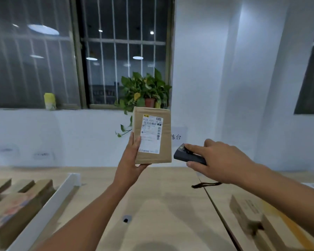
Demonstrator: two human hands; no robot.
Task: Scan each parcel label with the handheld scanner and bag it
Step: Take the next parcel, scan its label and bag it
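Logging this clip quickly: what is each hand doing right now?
Left hand: grips the cardboard parcel upright, label facing the camera.
Right hand: holds the handheld scanner, forefinger on top.

At the centre of the frame the left hand (pixel 132 160) held a flat brown cardboard parcel (pixel 164 142) upright from below, its white printed shipping label (pixel 151 134) facing the camera. Just right of it, the right hand (pixel 219 160) gripped a small dark grey handheld scanner (pixel 186 156), forefinger along its top, nose towards the parcel but apart from it. A dark wrist strap (pixel 205 184) hung beneath. Across the lower frame lay a pale wooden table (pixel 161 196), with blurred brown cartons (pixel 16 205) at lower left and what seemed more cartons (pixel 248 212) at lower right.
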